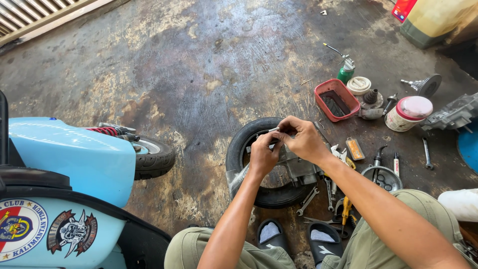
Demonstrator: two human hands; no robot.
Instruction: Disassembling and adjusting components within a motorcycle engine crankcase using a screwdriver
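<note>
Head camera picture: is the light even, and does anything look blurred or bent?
Head view: bright daylight puts a pale sheen on the concrete floor; the left hand and right hand over the tyre look sharp; the wide lens curves the edges, stretching the blue scooter.

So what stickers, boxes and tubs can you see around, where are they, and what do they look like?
Round sticker: bottom left on the blue scooter; red, white and blue badge.
Skull sticker: beside it; grey and dark red.
Tub: floor at right; white, round, pinkish-red lid.
Small packet: floor beside the right hand; orange rectangle.
Big container: top right corner; yellowish, with a red label.
</note>
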